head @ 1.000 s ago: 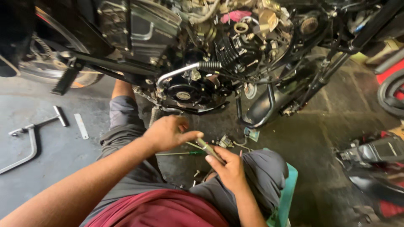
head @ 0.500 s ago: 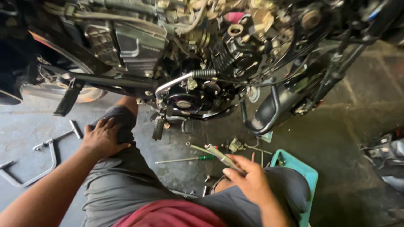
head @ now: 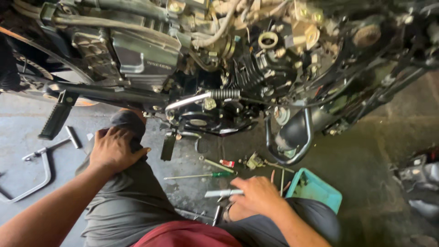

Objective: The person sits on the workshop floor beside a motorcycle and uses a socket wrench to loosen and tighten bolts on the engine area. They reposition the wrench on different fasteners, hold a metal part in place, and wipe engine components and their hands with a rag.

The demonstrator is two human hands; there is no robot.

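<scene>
Low on the concrete floor (head: 366,151) in front of the person's knees, the right hand (head: 258,196) holds a slim metal tool (head: 224,193), its fingers (head: 244,185) curled closed around one end while the pale shaft sticks out level to the left. By its look the tool is stiff, light and narrow, probably smooth steel that could slip in oily fingers, so a hold near the middle of the shaft, as close to the balance point as the hand allows, seems the surest. The left hand (head: 114,148) rests flat on the left knee (head: 130,123), fingers spread and holding nothing. Just ahead of the right hand lie a green-handled screwdriver (head: 201,175), a small red piece (head: 227,163) and a cluster of small metal parts (head: 254,161); a teal plastic tray (head: 315,190) sits touching or just beside the right leg. Beyond them the motorcycle engine (head: 219,110) and its curved black guard bar (head: 292,137) hang low, with the footpeg (head: 56,120) to the left, leaving only a tight strip of floor between the knees and the machine. A bent metal bar (head: 32,176) lies near the floor's left edge, well apart.
</scene>
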